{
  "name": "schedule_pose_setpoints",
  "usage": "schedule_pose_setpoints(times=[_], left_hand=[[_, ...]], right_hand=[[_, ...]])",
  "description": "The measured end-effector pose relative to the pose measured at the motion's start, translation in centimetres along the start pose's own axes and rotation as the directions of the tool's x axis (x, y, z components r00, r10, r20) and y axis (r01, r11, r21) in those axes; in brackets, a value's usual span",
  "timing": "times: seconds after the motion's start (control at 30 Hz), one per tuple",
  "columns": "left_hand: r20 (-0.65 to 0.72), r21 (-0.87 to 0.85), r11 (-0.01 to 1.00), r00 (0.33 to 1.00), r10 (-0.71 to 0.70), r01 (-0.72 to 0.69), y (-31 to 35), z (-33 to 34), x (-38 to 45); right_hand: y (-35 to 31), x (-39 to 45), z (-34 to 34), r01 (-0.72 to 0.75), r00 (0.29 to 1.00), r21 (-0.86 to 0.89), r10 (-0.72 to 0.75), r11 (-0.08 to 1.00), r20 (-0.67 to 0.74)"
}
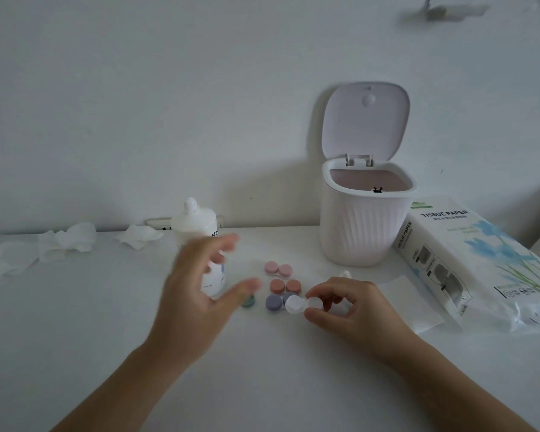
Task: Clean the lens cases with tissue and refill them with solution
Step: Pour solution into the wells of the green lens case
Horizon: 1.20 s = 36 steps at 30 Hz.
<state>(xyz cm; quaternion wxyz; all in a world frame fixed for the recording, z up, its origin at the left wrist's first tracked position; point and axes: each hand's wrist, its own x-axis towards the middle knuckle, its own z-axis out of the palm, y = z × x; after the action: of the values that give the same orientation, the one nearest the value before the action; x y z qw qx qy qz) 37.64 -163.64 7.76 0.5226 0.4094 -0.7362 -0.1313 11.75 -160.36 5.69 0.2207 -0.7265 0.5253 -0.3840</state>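
A white lens case (303, 304) is pinched by the right hand (349, 307) just right of the purple lens case (276, 303); the left hand (197, 291) is spread, fingers released, before the solution bottle (197, 226).

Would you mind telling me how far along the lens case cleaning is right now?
Apparently done: crumpled tissues lie used at the table's left, and the pink, coral and purple cases sit capped. In hand: the right hand pinches the white case, while the open left hand is by the solution bottle. Left: the green case, possibly.
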Motion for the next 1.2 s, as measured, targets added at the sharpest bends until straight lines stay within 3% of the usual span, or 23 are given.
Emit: schedule_pose_setpoints(times=[0.1,0.2,0.53,0.93,1.1,1.2], left_hand=[[0.373,-0.064,0.994,0.926,-0.062,0.092,0.5,1.3,-1.2],[0.493,-0.061,0.982,0.861,-0.126,0.179,0.1,2.3,-1.9],[0.481,-0.118,0.930,0.839,-0.253,0.348,0.0,2.9,-2.9],[0.470,-0.100,0.917,0.831,-0.298,0.386,0.2,2.9,-2.7],[0.472,-0.094,0.909,0.822,-0.318,0.406,0.1,2.6,-2.8],[0.474,-0.113,0.913,0.829,-0.298,0.393,0.2,2.4,-2.8]], right_hand=[[-0.1,-0.1,0.0,0.021,1.000,0.003,-0.021,1.000,0.007],[-0.3,-0.1,-0.1,0.065,0.997,0.008,-0.065,0.998,0.036],[-0.4,-0.3,0.3,0.104,0.988,0.032,-0.107,0.994,0.111],[-0.5,-0.1,0.6,0.115,0.985,-0.008,-0.113,0.993,0.130],[0.3,0.3,-0.9,0.046,0.998,0.033,-0.045,0.998,-0.054],[1.4,1.0,-1.9,-0.081,0.982,-0.156,0.051,0.984,-0.183]])
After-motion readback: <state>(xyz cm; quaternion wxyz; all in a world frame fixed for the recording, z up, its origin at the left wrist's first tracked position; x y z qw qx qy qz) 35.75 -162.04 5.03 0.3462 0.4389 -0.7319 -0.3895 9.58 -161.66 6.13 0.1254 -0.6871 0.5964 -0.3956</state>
